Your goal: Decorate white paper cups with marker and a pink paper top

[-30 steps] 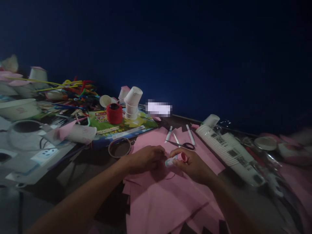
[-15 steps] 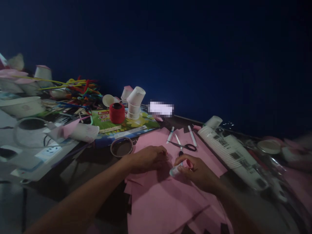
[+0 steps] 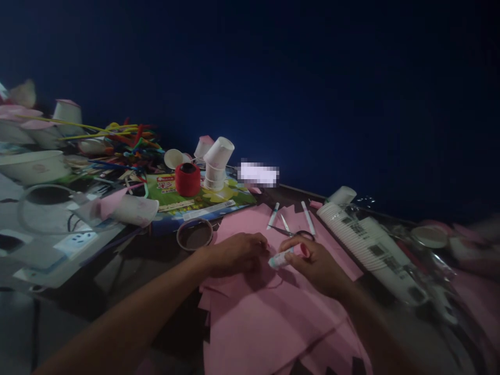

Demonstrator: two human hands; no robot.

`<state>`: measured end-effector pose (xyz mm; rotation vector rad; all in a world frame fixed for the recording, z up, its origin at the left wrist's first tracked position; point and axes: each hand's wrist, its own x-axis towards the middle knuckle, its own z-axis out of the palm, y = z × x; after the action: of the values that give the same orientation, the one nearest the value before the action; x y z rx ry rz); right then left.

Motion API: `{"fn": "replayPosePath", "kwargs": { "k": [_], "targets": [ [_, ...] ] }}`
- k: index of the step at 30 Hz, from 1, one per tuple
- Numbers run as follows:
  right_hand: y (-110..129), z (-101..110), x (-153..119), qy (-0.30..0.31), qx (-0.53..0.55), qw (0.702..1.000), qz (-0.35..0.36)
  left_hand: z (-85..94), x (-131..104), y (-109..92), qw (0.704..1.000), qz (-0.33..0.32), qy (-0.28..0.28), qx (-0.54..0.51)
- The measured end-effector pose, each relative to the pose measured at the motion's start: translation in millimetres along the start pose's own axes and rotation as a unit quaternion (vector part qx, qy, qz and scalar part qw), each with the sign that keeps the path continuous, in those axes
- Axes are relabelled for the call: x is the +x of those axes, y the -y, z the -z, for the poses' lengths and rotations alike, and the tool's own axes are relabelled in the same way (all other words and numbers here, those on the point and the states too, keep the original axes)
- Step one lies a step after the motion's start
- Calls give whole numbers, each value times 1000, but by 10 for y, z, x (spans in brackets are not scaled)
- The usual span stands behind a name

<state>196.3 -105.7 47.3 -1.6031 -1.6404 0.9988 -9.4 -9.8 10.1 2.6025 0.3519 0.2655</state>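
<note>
Leftmost of these things, a paper cup (image 3: pixel 136 210) lies on its side, with a red spool (image 3: pixel 187 180) to its right. Next comes the left hand (image 3: pixel 234 255), fingers curled low over the pink paper (image 3: pixel 253 317); whether they pinch anything is hidden. The paper, in overlapping sheets beneath both hands, looks light and easily creased, so an edge is the safer hold. Just right of the left hand's fingers, a small tube (image 3: pixel 281 259) is gripped around its barrel by the right hand (image 3: pixel 312 263). It seems light, stiff and smooth, best held mid-barrel. Farther right lie stacked cups (image 3: pixel 351 234) in clear wrapping.
</note>
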Motion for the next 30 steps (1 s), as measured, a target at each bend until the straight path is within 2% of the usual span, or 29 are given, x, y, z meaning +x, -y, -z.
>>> {"fn": "replayPosePath", "kwargs": {
  "k": [5,7,10,11,13,15,18,21,23,26,30],
  "targets": [
    [-42,-81,-62,23,-40,999,-25,16,-26,-10,1000,-18,-6,-2],
    [-43,-25,-104,30,-58,998,-18,22,-37,-16,1000,-7,-9,15],
    [-38,172,-160,31,-48,998,-23,21,-36,-21,999,3,1,32],
    [-35,249,-169,19,-34,999,-28,15,-29,-18,999,6,6,32],
    [-16,367,-163,-56,4,998,-20,-8,-7,-3,999,13,15,32],
    [23,382,-125,-98,27,995,3,-37,14,17,999,15,18,38],
    [82,191,-30,-50,11,999,-7,-52,27,30,999,30,8,22],
    [92,-77,40,-15,-20,1000,-11,-23,8,15,1000,8,0,-1],
    [74,-184,39,0,-42,999,-28,4,-13,3,1000,-6,0,-4],
    [51,-167,-33,35,-59,997,-43,30,-36,-8,1000,-11,4,19],
    [69,90,-143,57,-44,996,-44,40,-25,-34,999,-5,12,45]
  ]
}}
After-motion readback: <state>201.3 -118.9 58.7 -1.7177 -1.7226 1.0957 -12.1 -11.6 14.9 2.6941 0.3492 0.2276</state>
